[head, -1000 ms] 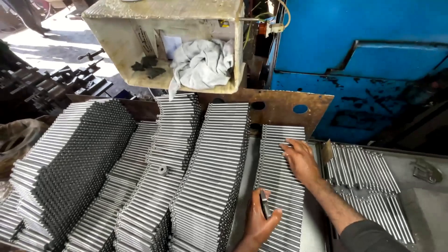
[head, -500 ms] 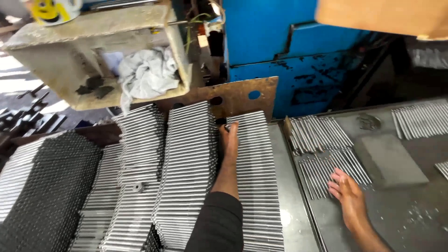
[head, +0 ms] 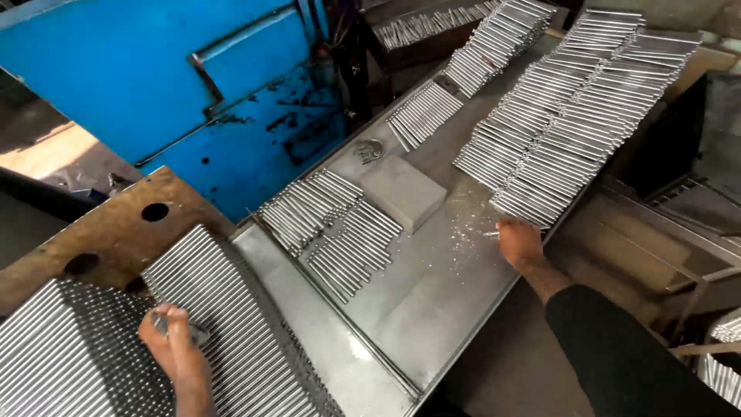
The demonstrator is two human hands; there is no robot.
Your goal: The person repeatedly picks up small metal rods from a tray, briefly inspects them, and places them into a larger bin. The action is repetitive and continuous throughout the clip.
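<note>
A blue metal machine housing [head: 154, 85] stands behind the steel worktable [head: 432, 293].

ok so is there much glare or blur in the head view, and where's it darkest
Head view: bright sheen on the metal rods and steel table; left hand slightly motion-blurred, right hand sharper; darkest under the table edge at right; straight lines bow towards the frame edges.

A metal workshop, clearly. Stacks of bright steel rods [head: 575, 108] cover the steel surface [head: 432, 293] out toward one o'clock, shorter rods [head: 332, 232] lie in rows at the centre, and metal filings glitter beside them. At eleven o'clock stands a scuffed blue machine housing [head: 193, 85], with a rusty drilled plate [head: 116, 232] at nine.
</note>
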